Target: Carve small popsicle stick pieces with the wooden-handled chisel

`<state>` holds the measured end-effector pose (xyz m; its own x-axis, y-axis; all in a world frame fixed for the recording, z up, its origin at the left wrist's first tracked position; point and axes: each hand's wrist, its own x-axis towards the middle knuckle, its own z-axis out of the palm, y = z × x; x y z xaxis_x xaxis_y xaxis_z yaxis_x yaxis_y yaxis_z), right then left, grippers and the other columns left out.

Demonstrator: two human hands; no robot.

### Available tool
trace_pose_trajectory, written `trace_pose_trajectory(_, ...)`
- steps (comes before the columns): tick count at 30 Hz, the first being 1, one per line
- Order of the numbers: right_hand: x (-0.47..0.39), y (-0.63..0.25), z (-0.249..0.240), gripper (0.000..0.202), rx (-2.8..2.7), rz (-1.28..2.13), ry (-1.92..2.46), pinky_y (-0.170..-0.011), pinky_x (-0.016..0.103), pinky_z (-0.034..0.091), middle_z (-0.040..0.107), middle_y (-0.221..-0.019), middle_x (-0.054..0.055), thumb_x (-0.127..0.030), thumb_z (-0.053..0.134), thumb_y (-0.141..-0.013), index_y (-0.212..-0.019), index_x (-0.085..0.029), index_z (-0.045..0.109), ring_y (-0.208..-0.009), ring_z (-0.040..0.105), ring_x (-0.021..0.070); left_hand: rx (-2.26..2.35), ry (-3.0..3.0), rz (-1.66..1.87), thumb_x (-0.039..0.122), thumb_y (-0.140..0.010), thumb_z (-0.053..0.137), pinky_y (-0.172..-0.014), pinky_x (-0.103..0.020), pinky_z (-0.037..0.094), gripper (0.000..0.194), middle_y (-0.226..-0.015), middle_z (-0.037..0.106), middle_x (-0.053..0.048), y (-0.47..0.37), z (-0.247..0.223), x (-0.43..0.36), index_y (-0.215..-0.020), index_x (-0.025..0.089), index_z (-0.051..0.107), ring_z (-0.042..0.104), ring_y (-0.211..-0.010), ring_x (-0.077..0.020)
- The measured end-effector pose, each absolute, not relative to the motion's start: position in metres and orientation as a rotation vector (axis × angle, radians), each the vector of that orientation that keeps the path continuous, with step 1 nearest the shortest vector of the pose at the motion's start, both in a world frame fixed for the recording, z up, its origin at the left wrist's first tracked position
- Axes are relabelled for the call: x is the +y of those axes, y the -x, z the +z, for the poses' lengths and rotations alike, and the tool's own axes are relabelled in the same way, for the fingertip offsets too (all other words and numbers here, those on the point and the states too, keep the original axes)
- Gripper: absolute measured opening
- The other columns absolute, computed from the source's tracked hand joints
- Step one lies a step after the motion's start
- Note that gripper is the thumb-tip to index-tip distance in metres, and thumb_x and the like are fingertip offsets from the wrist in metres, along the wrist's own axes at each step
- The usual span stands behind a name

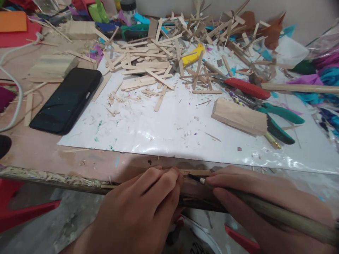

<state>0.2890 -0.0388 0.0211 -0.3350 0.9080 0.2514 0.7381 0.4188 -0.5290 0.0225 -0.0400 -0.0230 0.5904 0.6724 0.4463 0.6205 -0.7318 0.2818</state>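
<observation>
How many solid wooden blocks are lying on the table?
2: one wooden block on the white sheet beside the green pliers; another block at far left. Others may be hidden.

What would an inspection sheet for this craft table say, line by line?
Surface: wooden table with a frayed front edge, covered by a stained white sheet.
Job's things: thin wooden stick at the table edge; long tool with its tip on it.
Clutter: pile of craft sticks, wood block, red-handled tool, green pliers, black phone.
Grippers: left hand presses the stick; right hand holds the tool.
Cables: white cable at left.
Surroundings: coloured paper scraps, red chair.
</observation>
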Motion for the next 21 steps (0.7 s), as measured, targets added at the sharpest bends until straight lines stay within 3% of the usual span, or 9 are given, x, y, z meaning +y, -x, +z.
trace_pose_trajectory(6, -0.051, -0.281, 0.012, 0.011, -1.927, 0.402, 1.568, -0.087, 0.022, 0.071, 0.09, -0.103, -0.008, -0.046, 0.069, -0.115, -0.112, -0.043, 0.08, -0.091, 0.087, 0.016, 1.132, -2.693, 0.812, 0.018, -0.119, 0.061, -0.102, -0.035, 0.061, 0.024, -0.128, 0.085, -0.004, -0.026, -0.021, -0.039, -0.131, 0.01, 0.08, 0.07, -0.11, -0.0218)
trace_pose_trajectory(14, -0.035, -0.289, 0.021, 0.013, -2.117, 0.431, 1.455, -0.069, 0.013, 0.068, 0.091, -0.097, -0.01, -0.04, 0.067, -0.115, -0.112, -0.041, 0.08, -0.08, 0.088, 0.0133, 1.119, -2.694, 0.81, 0.019, -0.119, 0.061, -0.099, -0.036, 0.062, 0.025, -0.128, 0.085, -0.004, -0.025, -0.019, -0.04, -0.133, 0.01, 0.08, 0.07, -0.11, -0.0218)
trace_pose_trajectory(21, -0.031, -0.289, 0.022, 0.023, -2.115, 0.395, 1.547, -0.059, 0.016, 0.067, 0.091, -0.092, -0.005, -0.045, 0.068, -0.113, -0.101, -0.038, 0.086, -0.073, 0.088, 0.0168, 1.129, -2.691, 0.826, 0.019, -0.119, 0.06, -0.094, -0.037, 0.062, 0.025, -0.127, 0.085, -0.004, -0.024, -0.019, -0.039, -0.131, 0.011, 0.08, 0.07, -0.108, -0.022)
